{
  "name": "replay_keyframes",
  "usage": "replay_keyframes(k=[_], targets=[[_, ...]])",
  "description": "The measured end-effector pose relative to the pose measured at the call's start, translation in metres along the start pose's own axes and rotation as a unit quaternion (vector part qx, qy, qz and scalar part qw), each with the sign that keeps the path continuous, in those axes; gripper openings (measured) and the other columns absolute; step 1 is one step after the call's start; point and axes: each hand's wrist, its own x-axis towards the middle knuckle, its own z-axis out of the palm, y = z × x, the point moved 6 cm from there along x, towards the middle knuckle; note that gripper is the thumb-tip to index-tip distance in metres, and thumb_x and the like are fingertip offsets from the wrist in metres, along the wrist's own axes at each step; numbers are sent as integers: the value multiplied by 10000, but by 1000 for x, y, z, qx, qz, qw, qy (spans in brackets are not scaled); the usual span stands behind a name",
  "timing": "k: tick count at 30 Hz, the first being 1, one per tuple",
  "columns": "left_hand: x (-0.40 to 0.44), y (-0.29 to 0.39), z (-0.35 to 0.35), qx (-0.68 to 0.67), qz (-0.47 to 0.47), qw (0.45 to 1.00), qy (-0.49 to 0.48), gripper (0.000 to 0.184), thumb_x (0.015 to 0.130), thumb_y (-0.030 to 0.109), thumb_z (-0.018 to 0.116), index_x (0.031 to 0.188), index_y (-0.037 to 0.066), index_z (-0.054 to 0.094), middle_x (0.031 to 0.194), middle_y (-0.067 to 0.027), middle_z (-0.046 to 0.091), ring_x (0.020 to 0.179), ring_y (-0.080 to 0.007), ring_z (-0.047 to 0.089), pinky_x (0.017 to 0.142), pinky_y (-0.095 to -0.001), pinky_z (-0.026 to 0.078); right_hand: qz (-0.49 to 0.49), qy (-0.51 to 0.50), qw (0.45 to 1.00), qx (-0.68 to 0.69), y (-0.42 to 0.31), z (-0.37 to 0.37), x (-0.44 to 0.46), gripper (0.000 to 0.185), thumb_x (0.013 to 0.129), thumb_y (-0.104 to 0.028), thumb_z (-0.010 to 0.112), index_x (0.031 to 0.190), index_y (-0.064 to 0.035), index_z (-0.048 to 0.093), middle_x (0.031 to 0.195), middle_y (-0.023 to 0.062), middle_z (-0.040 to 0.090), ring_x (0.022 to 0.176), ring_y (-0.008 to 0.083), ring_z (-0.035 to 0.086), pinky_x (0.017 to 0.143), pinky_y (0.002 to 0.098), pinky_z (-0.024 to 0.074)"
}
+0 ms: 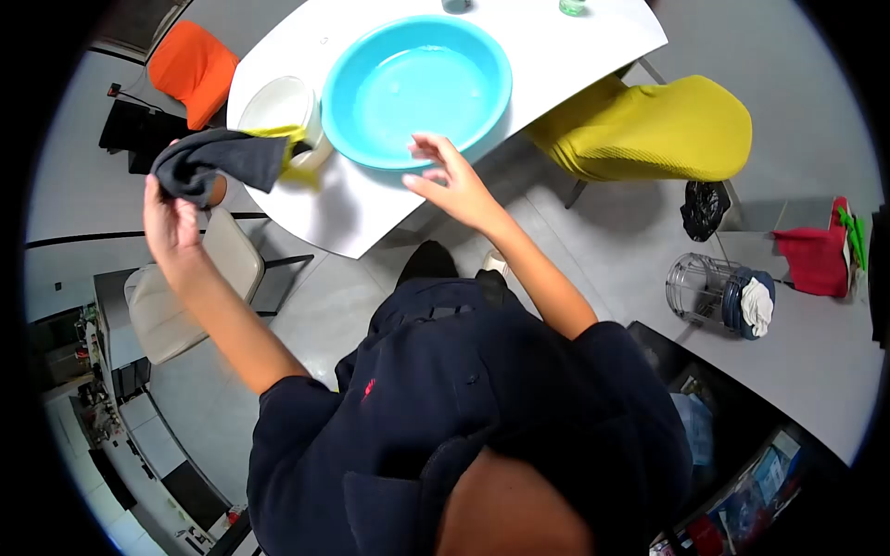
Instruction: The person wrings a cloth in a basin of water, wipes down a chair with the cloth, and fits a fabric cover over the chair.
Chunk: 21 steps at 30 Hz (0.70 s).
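Note:
My left hand (173, 222) is raised at the left, its fingers closed on a dark grey cloth (222, 159) with yellow at its far end. The cloth hangs out to the right, partly in front of a white tub (276, 104). My right hand (451, 181) is empty, fingers apart and curved, by the near rim of a large turquoise basin (419, 93). I cannot tell if its fingertips touch the rim. The basin and the tub stand side by side on a white table (565, 57).
A yellow-covered chair (663, 130) stands to the right of the table, a beige chair (232, 258) to the left and an orange one (190, 67) beyond. A wire basket (700, 285) is at right. At the table's far edge are a grey cup (454, 5) and a green item (572, 6).

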Motion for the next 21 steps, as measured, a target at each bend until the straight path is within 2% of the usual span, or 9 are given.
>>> replay_keyframes(k=[2,3,5,9,11,14,15,18,21], targets=[[17,3,19,35,14,999,-17,388,923,209,362,1112,-124,424,1117,-215,509,1028,-273,517,916,-373,419,-92,70,984,-137,6,-2,46,675,731,-293,664,1258,-30,335,1244,125,423,1136,241,413,896,386,356],[-34,-74,43,-25,-59,998,19,359,922,204,366,1080,-105,459,1074,-194,540,989,-252,542,894,-358,435,-34,80,979,-185,33,-59,1,678,730,-302,664,1259,-32,335,1251,129,417,1140,243,411,895,390,356],[-13,-80,47,-26,-97,991,-90,344,920,201,371,1076,-88,472,1062,-179,552,970,-231,553,875,-341,446,-16,137,981,-138,59,-52,17,685,729,-320,664,1260,-38,337,1264,135,405,1150,247,406,894,400,356],[-12,-112,114,13,-110,987,-113,326,915,212,387,1050,-66,491,1038,-162,568,922,-199,570,830,-298,461,-119,107,955,-250,39,-58,78,563,693,-145,583,1206,-24,384,1122,204,511,1038,333,493,862,376,396],[-3,-135,134,69,-126,978,-154,306,914,238,396,971,-37,517,966,-133,590,819,-169,577,737,-255,467,-123,81,958,-247,57,-72,104,341,690,-57,500,1029,-48,536,790,183,614,690,304,595,675,365,466],[38,-175,108,405,-22,897,-175,290,911,262,398,817,12,510,728,-80,560,654,-128,516,594,-276,413,-17,153,962,-226,59,-111,108,314,697,-49,480,1003,-47,551,715,162,590,663,272,594,640,338,466],[40,-169,120,519,128,829,-163,278,904,255,389,826,10,494,691,-148,537,638,-205,529,594,-334,405,-22,172,950,-261,60,-127,117,317,695,-65,486,1006,-49,549,679,147,571,649,255,587,632,333,461],[57,-199,122,546,93,820,-145,311,901,275,361,828,-2,482,721,-222,531,683,-375,506,619,-396,394,67,150,935,-314,58,-152,142,322,679,-74,508,997,-53,554,662,134,561,624,232,566,612,324,449],[72,-255,125,515,123,836,-144,307,893,271,368,859,0,506,795,-240,544,751,-408,519,658,-418,400,107,160,972,-134,102,-151,178,313,695,-127,543,1000,-60,562,659,99,572,623,231,559,600,319,444]])
